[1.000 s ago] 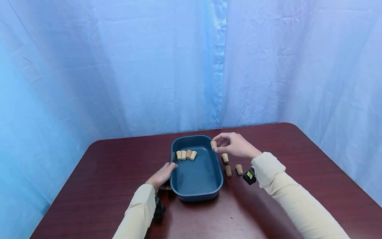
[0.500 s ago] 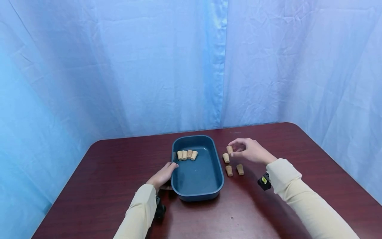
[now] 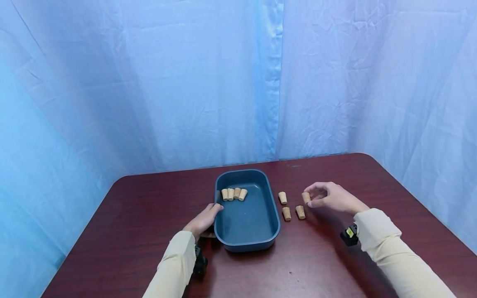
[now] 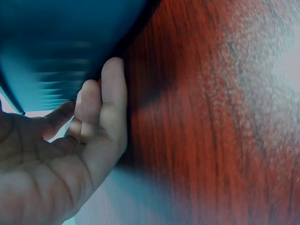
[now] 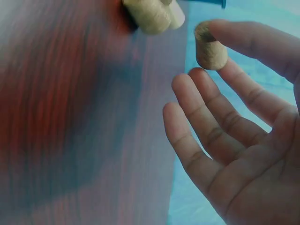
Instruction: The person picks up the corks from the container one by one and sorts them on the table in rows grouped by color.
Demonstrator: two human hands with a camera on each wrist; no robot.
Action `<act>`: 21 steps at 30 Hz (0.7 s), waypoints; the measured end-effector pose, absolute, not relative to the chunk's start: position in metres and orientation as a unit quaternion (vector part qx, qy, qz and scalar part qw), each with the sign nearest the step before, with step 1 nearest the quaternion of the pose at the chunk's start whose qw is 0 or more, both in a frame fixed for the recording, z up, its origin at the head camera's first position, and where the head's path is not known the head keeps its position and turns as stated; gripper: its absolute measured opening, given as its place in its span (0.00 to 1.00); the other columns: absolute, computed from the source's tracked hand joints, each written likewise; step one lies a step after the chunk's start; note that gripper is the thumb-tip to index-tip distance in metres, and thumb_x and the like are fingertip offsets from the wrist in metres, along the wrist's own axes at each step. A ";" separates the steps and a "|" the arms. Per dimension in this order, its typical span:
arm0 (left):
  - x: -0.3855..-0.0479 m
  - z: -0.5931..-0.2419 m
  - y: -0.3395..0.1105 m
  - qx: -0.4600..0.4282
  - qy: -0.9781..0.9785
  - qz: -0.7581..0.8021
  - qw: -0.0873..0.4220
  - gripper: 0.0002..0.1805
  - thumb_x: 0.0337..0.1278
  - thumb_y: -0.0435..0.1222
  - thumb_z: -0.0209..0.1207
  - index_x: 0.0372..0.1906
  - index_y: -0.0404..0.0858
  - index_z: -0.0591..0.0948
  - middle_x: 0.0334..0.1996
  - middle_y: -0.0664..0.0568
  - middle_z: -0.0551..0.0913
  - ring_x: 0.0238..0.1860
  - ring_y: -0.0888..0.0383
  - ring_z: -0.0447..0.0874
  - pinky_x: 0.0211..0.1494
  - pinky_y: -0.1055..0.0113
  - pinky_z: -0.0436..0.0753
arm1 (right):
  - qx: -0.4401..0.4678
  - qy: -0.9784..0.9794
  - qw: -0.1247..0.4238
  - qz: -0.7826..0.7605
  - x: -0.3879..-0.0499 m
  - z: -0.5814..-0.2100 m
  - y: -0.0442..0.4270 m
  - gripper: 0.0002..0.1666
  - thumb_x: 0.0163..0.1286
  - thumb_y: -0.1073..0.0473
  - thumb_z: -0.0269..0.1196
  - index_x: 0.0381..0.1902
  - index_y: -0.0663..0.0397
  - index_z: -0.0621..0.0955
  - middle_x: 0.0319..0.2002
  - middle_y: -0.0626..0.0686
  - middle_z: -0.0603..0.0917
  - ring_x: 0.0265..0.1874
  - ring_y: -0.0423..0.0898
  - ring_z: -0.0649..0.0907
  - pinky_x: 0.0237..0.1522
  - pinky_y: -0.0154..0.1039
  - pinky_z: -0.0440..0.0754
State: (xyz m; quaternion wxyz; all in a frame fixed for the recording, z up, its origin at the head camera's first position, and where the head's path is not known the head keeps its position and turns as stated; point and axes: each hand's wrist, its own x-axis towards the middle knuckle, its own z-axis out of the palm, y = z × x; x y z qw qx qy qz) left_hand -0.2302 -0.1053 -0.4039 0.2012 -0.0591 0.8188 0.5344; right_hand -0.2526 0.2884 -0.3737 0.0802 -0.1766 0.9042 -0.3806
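Note:
My right hand pinches a cork stopper between thumb and fingertips, just above the table to the right of the tray. In the right wrist view that cork sits between the thumb and a finger, the other fingers spread below it. My left hand holds the left side of a dark blue tray, thumb over the rim. In the left wrist view its fingers bend against the outer wall, near the table. Several corks lie in a row inside the tray, toward its far left.
Three loose corks lie on the dark red wooden table right of the tray: one farther back, and a pair nearer, including a left cork and a right cork. Pale blue curtains hang behind the table.
My right hand has moved right and down, away from the tray's right rim, with the cork still pinched. The left hand, the tray and the other corks keep their places.

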 end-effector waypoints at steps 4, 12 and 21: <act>-0.230 -0.404 -0.106 -0.056 0.819 0.535 0.201 0.36 0.73 0.50 0.43 0.76 0.33 0.59 0.66 0.31 0.68 0.51 0.42 0.78 0.43 0.50 0.87 | -0.173 0.909 0.091 -0.368 -0.250 -0.378 0.297 0.20 0.61 0.60 0.73 0.50 0.62 0.83 0.45 0.55 0.86 0.45 0.53 0.86 0.45 0.44 0.84; -0.231 -0.404 -0.107 -0.058 0.819 0.533 0.204 0.36 0.72 0.50 0.43 0.76 0.33 0.59 0.65 0.31 0.68 0.50 0.42 0.79 0.42 0.51 0.87 | -0.167 0.921 0.111 -0.335 -0.246 -0.386 0.301 0.18 0.57 0.62 0.75 0.45 0.60 0.84 0.41 0.52 0.87 0.43 0.52 0.86 0.42 0.44 0.83; -0.232 -0.404 -0.107 -0.061 0.818 0.534 0.206 0.36 0.72 0.51 0.43 0.76 0.34 0.59 0.66 0.31 0.68 0.51 0.42 0.78 0.41 0.52 0.87 | -0.153 0.936 0.108 -0.298 -0.244 -0.387 0.294 0.16 0.57 0.65 0.74 0.44 0.58 0.85 0.41 0.51 0.85 0.41 0.50 0.84 0.41 0.45 0.83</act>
